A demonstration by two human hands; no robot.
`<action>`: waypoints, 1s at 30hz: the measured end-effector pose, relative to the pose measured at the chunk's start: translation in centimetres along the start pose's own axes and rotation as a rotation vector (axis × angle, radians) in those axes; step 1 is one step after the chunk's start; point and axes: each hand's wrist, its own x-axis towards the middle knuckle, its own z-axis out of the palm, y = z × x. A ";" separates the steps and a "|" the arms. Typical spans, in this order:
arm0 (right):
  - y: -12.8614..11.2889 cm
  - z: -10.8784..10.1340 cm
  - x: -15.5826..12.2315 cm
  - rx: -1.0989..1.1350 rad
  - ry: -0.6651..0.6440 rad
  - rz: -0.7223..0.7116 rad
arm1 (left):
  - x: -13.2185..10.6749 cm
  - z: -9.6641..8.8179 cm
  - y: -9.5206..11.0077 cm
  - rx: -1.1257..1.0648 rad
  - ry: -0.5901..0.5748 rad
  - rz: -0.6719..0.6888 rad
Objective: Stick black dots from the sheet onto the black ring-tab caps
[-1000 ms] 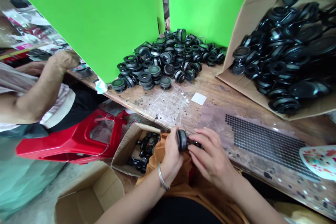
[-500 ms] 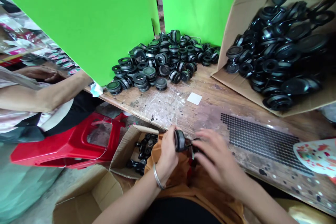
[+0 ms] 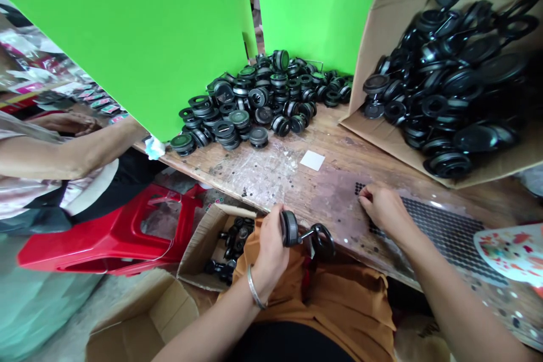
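Black round plastic cap (image 3: pixel 291 228) sits grasped in left hand (image 3: pixel 271 243), lower centre. Right hand (image 3: pixel 382 209) pinches black dotted sheet (image 3: pixel 449 235) on desk (image 3: pixel 271 169).

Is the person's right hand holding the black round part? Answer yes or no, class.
No, the right hand touches the black dotted sheet on the table, while the left hand grips the black round part.

Right hand (image 3: pixel 384 208) fingertips over the dot sheet (image 3: pixel 441 232), their grip unclear.
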 end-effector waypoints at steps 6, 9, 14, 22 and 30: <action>-0.4 0.0 -0.2 -0.074 -0.017 -0.007 | -0.2 -0.2 0.4 -0.080 -0.076 -0.023; -0.8 0.2 -0.8 -0.099 0.049 -0.003 | -0.2 -0.5 0.5 -0.056 -0.060 0.022; -3.9 -0.7 -3.3 0.294 0.265 -0.304 | -0.3 -0.8 0.9 0.056 -0.024 0.105; -10.3 -1.3 -6.2 0.386 0.208 -0.592 | -1.8 -0.2 2.5 0.196 -0.012 0.140; -9.9 -1.0 -5.5 0.420 0.041 -0.588 | -1.6 -0.5 2.1 0.171 0.011 0.106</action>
